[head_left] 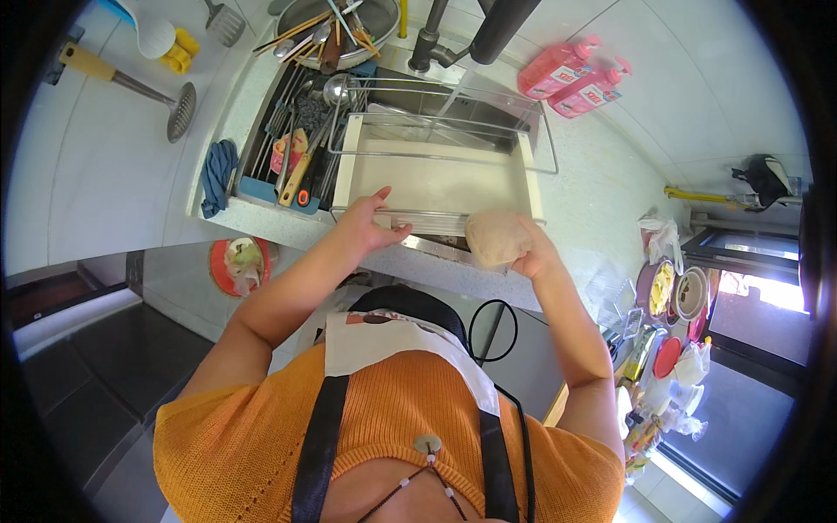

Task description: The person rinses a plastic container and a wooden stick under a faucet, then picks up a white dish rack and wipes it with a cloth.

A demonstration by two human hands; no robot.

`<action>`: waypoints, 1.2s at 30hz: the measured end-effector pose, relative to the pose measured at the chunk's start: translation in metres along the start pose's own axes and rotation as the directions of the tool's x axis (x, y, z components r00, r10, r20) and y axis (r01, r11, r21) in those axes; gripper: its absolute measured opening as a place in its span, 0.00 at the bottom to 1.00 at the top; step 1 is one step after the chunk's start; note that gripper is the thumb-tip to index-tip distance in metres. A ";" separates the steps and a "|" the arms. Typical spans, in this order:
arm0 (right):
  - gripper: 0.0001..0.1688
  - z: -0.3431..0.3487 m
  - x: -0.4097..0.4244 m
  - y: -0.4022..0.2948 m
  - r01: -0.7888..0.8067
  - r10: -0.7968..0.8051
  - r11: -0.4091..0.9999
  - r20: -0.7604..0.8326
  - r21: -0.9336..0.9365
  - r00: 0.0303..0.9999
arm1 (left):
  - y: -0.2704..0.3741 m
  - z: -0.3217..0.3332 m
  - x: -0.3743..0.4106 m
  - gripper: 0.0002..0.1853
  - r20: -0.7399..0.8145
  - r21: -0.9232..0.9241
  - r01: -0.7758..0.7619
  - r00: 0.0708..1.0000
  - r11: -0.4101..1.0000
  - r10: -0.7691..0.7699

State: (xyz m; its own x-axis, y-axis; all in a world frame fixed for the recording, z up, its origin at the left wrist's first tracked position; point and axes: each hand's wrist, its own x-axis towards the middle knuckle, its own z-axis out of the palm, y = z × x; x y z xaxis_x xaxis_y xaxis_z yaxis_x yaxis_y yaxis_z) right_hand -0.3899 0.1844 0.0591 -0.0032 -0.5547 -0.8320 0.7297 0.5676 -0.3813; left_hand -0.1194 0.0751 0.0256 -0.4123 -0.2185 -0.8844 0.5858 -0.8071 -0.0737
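A shallow cream drawer or tray (431,176) with wire rails (451,155) lies across the sink, under the running tap (426,52). At its near left corner is my left hand (374,223), fingers spread, thumb beside the near wall; whether it touches the rail is hard to tell. My right hand (537,248) grips a pale, wet-looking cloth or sponge (495,238) at the near right corner. Water (452,98) falls from the tap towards the far part of the tray. Part of the sink is hidden beneath the tray.
Left of the tray, a rack holds utensils, including a wooden-handled one (297,176). A metal bowl (382,26) with chopsticks stands behind it. A blue cloth (220,176) lies at the counter's left edge. Two pink pump bottles (556,68) stand back right. Bowls (660,291) sit far right.
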 end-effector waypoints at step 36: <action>0.08 0.108 -0.055 -0.083 0.417 -0.423 0.889 -0.006 0.188 0.906 | 0.039 0.022 -0.023 0.25 0.482 0.196 0.389 0.761 0.900 -0.434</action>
State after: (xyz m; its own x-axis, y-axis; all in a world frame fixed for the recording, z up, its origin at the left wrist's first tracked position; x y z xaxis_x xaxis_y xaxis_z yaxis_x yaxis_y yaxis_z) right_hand -0.3770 0.1021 0.1797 -0.3162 -0.7389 -0.5950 0.7760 0.1593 -0.6103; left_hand -0.1026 0.0365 0.0536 -0.9045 -0.0806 -0.4188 0.2301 -0.9190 -0.3201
